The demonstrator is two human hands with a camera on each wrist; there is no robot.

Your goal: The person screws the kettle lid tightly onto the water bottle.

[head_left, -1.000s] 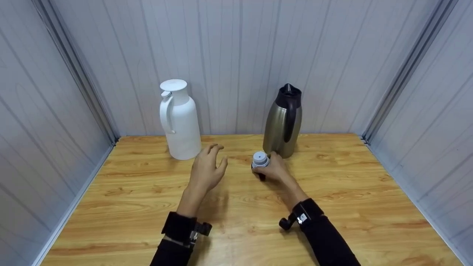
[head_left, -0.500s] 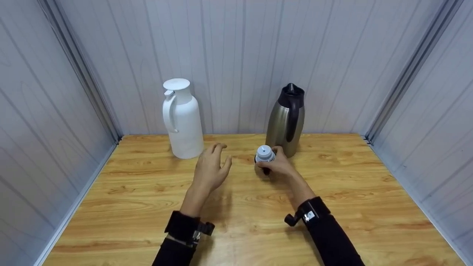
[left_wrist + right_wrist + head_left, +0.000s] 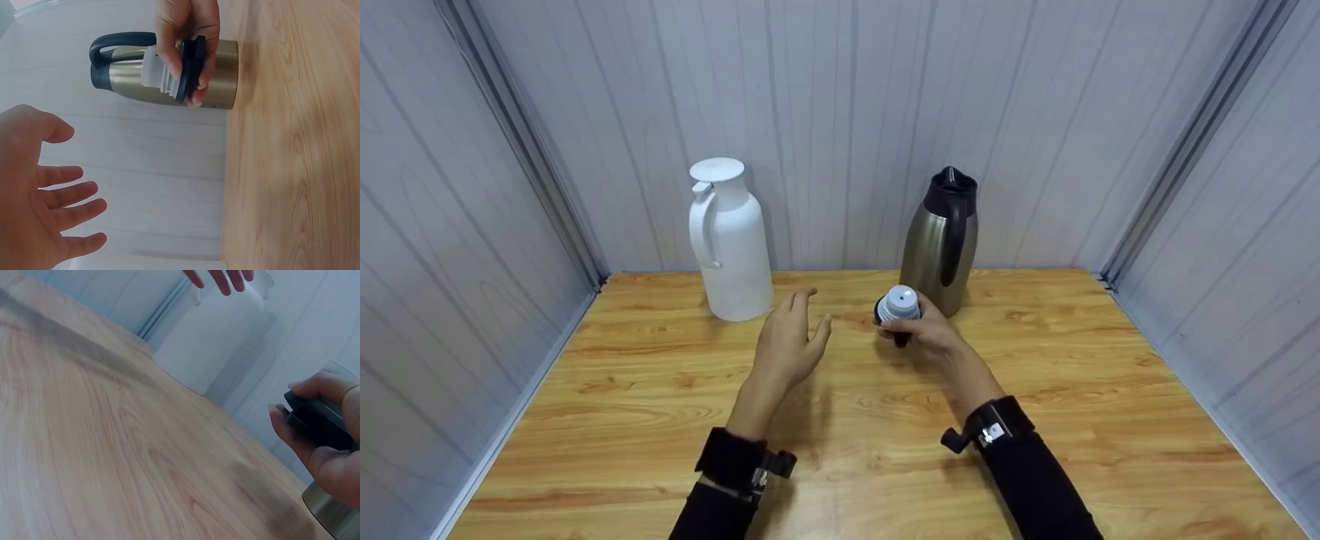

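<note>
We note our right hand (image 3: 926, 337) gripping the flask stopper (image 3: 897, 306) just in front of the steel carafe (image 3: 941, 238) — white end up, axis near upright. Left hand (image 3: 787, 349) open, empty, farther left of the carafe.

The counter (image 3: 660, 390) is varnished wood with a soft sheen; the white jug (image 3: 731, 240) is matt plastic, the steel jug (image 3: 934, 251) brushed metal with a glossy black plastic top; the stopper (image 3: 898, 304) is smooth white and black plastic
</note>
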